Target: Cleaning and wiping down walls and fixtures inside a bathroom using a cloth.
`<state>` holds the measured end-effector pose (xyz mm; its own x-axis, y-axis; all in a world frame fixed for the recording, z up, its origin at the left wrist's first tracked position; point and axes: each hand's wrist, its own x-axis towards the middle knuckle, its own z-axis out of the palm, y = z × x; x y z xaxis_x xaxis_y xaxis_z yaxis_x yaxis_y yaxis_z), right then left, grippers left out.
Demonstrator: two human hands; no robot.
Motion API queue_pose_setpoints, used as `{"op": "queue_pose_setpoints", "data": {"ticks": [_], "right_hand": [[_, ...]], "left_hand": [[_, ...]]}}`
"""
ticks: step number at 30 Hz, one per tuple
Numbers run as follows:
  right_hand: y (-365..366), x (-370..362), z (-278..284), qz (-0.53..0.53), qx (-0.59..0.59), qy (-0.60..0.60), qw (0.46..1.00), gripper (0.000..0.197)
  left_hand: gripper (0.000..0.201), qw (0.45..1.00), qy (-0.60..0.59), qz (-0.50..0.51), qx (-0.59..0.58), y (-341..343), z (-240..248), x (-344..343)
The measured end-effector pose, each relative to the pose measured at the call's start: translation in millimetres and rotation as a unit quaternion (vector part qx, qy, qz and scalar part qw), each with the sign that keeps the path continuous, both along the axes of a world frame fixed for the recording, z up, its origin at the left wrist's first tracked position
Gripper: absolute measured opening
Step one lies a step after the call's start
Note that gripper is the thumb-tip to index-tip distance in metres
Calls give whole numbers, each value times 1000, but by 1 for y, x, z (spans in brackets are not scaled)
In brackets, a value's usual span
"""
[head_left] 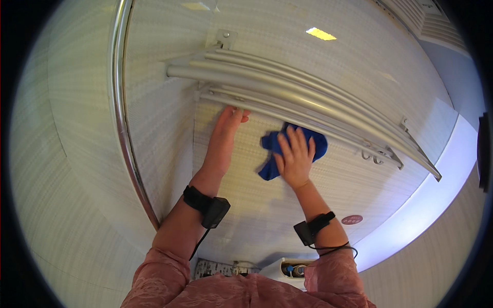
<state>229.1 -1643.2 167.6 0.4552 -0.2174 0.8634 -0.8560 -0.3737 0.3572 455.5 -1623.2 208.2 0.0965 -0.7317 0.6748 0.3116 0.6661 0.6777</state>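
A blue cloth [319,145] lies bunched against the pale tiled wall, just under the metal towel rack [287,92]. My right hand [296,160] presses on it, fingers spread across the fabric, holding it to the wall. Cloth shows past the fingers on both sides. Further left, my left hand [226,131] is raised to the rack's lowest bar near its left end. Its fingers are bent at the bar, and part of that grip is hidden.
Hooks [372,156] hang under the rack's right part. A vertical chrome strip [120,92] runs down on the left. A red oval sticker [352,219] is on the wall beside my right forearm. Below stands a white container [280,269] with small items inside.
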Motion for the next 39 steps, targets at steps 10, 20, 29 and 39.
{"op": "queue_pose_setpoints", "data": {"ticks": [10,20,29,39], "right_hand": [[9,8,-68,19,78,144,986,49],[-25,108,-11,109,-3,26,994,62],[-55,127,-184,164,217,179,945,53],[-19,-24,-406,140,478,351,793,47]], "left_hand": [[45,995,28,44,84,-8,-72,-10],[33,951,-24,184,246,4,-175,5],[47,939,-31,125,318,-6,-252,29],[64,907,-88,188,367,15,-312,49]]}}
